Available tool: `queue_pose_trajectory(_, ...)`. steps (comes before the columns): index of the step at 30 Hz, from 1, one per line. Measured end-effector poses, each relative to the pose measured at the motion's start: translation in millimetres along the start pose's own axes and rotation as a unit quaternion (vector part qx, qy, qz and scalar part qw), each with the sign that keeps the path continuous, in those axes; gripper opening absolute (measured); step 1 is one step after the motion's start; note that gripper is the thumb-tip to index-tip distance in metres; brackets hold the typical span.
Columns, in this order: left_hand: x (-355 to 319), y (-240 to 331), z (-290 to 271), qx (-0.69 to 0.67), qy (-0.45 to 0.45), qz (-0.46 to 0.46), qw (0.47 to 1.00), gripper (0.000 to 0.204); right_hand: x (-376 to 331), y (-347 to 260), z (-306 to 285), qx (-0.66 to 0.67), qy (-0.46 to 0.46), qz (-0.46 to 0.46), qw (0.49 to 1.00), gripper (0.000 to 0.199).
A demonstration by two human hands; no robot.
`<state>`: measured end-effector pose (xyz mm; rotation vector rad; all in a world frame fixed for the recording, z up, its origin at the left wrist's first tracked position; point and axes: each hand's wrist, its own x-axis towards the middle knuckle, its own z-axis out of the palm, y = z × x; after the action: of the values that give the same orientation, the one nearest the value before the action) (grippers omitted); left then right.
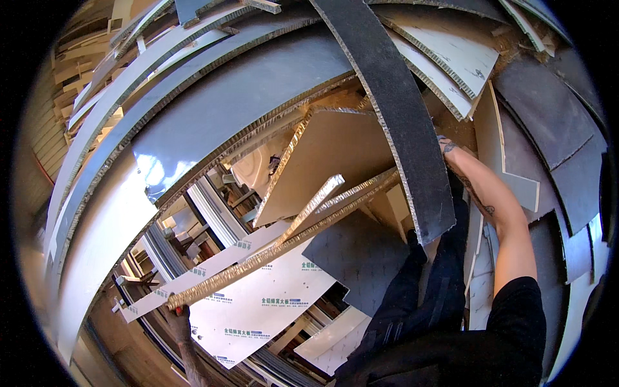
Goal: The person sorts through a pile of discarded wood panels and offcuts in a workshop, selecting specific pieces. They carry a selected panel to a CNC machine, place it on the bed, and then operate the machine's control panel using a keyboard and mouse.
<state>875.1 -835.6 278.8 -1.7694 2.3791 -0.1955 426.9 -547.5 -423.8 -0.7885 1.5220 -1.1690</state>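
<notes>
My left hand [179,309] is closed around the near left end of a long honeycomb-core panel strip [258,261], its foil-like ribbed edge turned up. The strip slants up to the right and passes behind a black panel strip [406,109]. My right arm reaches forward, and my right hand [446,146] is at the right edge of that black strip. Its fingers are mostly hidden, so I cannot tell what they grip. A brown-faced honeycomb panel [335,155] leans beyond the long strip. Below lies a white printed sheet [258,306].
Large grey honeycomb panels [245,84] arch across the left and far side. White panel offcuts [451,45] lie at the far right, with dark sheets [548,116] stacked beside them. A dark board [361,258] lies near my legs, and metal profiles [216,213] show beneath the panels.
</notes>
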Motion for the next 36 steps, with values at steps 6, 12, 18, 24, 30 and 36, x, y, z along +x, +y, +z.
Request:
queue_pose_trajectory(6,46.5,-76.3,4.6,-0.081,0.006,-0.013,0.997,0.041,-5.7,-18.4,-4.3,0.062,-0.064,-0.018,0.996,0.065)
queue_pose_trajectory(12,1.8,-71.1,31.9,-0.153,0.204,0.014,0.967,0.035,-22.9,-31.8,-13.1,0.097,-0.105,-0.015,0.99,0.072)
queue_pose_trajectory(18,-74.7,121.6,188.3,-0.259,0.043,0.088,0.961,0.035,-36.2,-40.1,-21.5,0.067,-0.103,-0.053,0.991,0.082)
queue_pose_trajectory(24,11.2,304.2,265.3,-0.138,-0.137,0.211,0.958,0.078,-40.0,-38.7,-21.2,0.017,-0.047,-0.083,0.995,0.085)
queue_pose_trajectory(30,51.7,319.8,299.7,-0.017,-0.231,0.229,0.946,0.065,-41.2,-53.4,-32.7,-0.009,-0.083,-0.071,0.994,0.071)
queue_pose_trajectory(36,3.8,303.8,298.0,0.039,-0.206,0.24,0.948,0.05,-15.4,51.0,-28.8,-0.18,0.017,0.1,0.978,0.058)
